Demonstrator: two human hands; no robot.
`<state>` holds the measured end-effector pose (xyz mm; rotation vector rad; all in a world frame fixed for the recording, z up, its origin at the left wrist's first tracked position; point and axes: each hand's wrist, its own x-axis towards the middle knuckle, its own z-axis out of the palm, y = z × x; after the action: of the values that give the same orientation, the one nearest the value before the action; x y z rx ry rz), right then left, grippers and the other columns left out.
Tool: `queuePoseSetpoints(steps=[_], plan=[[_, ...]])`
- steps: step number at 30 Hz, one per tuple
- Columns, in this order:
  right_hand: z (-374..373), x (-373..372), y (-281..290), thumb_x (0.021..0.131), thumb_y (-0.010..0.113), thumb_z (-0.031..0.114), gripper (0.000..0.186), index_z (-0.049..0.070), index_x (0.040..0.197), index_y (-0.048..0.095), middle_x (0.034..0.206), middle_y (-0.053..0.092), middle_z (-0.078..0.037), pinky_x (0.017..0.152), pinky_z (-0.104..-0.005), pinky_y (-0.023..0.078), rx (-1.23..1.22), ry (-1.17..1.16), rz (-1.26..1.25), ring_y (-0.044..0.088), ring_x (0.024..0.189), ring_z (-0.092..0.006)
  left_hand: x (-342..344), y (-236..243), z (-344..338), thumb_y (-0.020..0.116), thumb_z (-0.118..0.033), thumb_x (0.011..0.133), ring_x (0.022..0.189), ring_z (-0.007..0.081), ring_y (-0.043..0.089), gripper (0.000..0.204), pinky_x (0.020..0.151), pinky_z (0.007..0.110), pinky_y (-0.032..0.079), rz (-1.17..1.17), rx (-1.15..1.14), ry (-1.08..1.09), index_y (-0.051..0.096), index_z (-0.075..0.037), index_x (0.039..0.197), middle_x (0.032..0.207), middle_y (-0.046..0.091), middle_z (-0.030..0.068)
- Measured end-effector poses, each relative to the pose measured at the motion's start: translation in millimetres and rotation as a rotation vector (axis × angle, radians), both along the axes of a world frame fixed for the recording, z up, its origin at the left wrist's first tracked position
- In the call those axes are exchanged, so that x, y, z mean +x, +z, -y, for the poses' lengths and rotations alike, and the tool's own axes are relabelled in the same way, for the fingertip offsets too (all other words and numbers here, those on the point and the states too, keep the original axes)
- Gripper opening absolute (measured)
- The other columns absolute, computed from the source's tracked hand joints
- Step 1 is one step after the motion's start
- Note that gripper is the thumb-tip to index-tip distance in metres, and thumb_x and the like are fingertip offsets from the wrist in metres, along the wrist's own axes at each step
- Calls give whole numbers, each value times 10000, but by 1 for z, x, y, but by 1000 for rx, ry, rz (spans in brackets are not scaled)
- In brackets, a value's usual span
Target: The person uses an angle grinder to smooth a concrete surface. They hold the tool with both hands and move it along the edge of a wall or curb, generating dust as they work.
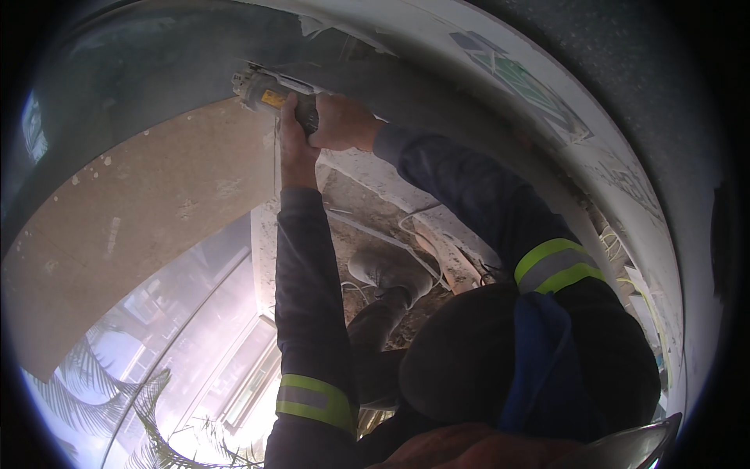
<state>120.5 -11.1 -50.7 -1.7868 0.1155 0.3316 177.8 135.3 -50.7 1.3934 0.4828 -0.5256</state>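
Angle grinder [266, 92], gripped at its body by left hand [293, 137] and right hand [337, 121], meets the upper edge of the tan board [156, 211]; cut progress cannot be judged. Boot [387, 273] rests on rubble below.

Construction site: bare concrete wall [156, 70], rubble floor [367, 211], loose cables [414, 223].

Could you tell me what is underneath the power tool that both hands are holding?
Under the grinder runs the edge of a tan board, flecked with white. The tool's front end and the spot where it meets the board are hidden by the left hand and right hand.
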Motion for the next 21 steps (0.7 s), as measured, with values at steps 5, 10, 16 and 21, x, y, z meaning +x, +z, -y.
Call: queuePoseSetpoints(steps=[5,10,16,21], plan=[[4,2,4,648,751,248,505,-63,1039,678,1004,720,-258,866,-455,574,21,34,6,719,978,-392,-1,3,4,597,-333,1014,932,230,717,414,818,382,605,19,-16,30,564,-6,1265,1072,698,106],[5,4,6,646,760,249,505,-62,1037,683,1013,721,-262,875,-449,571,4,33,-31,718,992,-389,-1,6,7,597,-332,1014,924,229,718,401,807,378,604,-1,-19,25,573,-11,1251,1057,700,105],[1,2,5,647,770,252,515,-62,1046,681,1044,718,-266,888,-447,567,18,0,-22,715,1013,-385,3,4,-2,589,-349,1021,960,237,716,395,850,386,595,-31,16,-1,582,-27,1249,1073,710,100],[6,-4,9,654,773,253,532,-64,1070,671,1057,717,-257,893,-448,565,9,43,-51,710,1024,-387,-5,5,3,590,-351,1022,988,236,708,399,870,391,589,-15,55,14,578,-34,1264,1100,705,99]])
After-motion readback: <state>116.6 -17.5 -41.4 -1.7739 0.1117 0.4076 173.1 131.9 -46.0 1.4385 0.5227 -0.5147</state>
